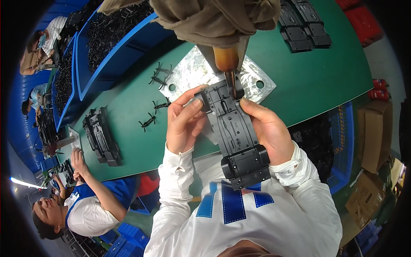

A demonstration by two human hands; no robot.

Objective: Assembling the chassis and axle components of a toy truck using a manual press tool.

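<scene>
Both my hands hold a black plastic toy-car chassis (235,128), tilted between them above the front of the green table. My left hand (184,122) pinches its far left corner between thumb and fingers. Along the far right edge lies the thumb of my right hand (269,132), its palm beside the chassis and its other fingers mostly hidden beneath. Over the far end of the chassis hangs the amber-handled tool with a metal tip (230,64), its upper part wrapped in brown cloth (214,21). Whether the tip touches the plastic I cannot tell. A shiny metal plate (188,68) lies behind.
Several small black parts (160,73) lie left of the plate. Blue bins (115,55) of black parts stand at the far left. More chassis lie on the green table (141,137), at left and far right (304,25). A co-worker (90,205) sits at left. Cardboard boxes (376,137) stand at right.
</scene>
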